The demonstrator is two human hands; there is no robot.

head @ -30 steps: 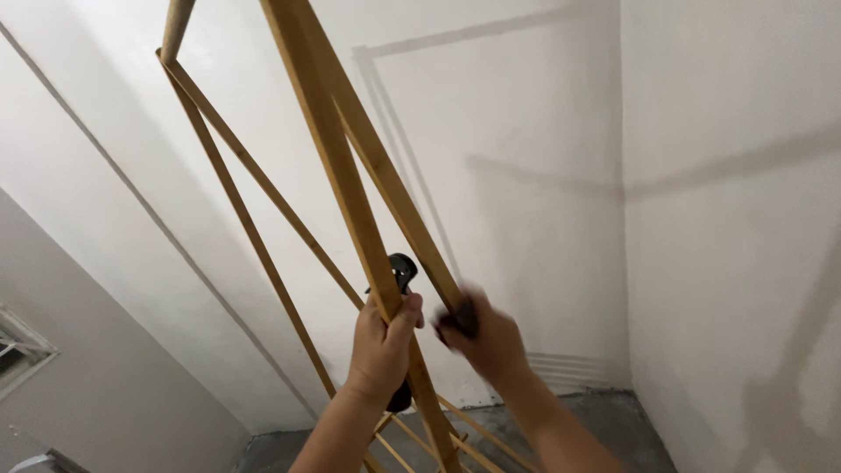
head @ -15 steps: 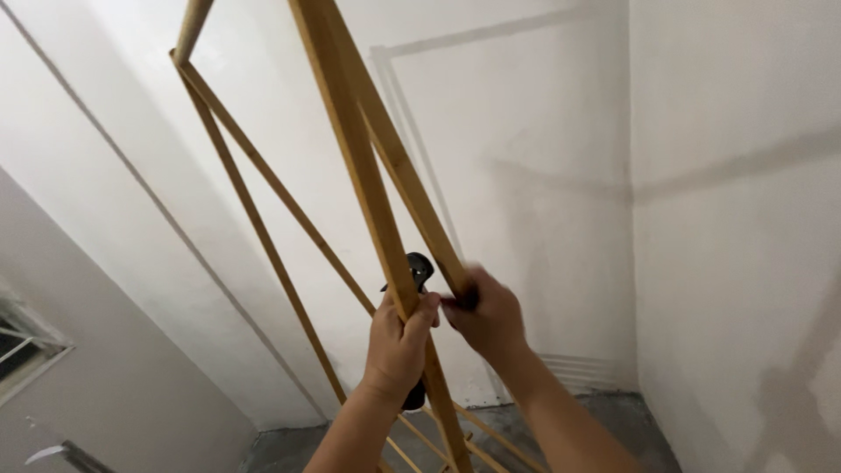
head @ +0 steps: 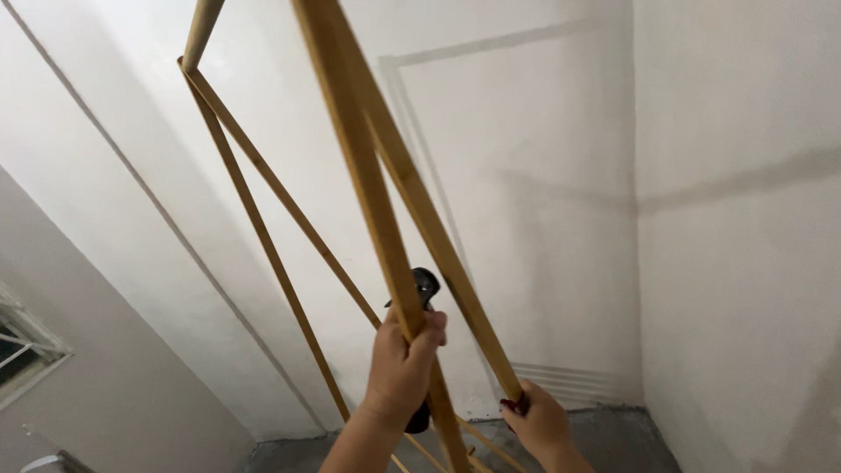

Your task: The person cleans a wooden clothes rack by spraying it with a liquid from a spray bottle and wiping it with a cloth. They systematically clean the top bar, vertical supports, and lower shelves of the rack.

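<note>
Left hand (head: 401, 368) and right hand (head: 539, 420), grips closed round the wooden frame (head: 368, 193) rails; stiff, seemingly light, best held low.

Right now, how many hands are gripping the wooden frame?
2. The left hand wraps the front wooden slat, with a black tool behind it. The right hand grips the rear slat lower down.
</note>
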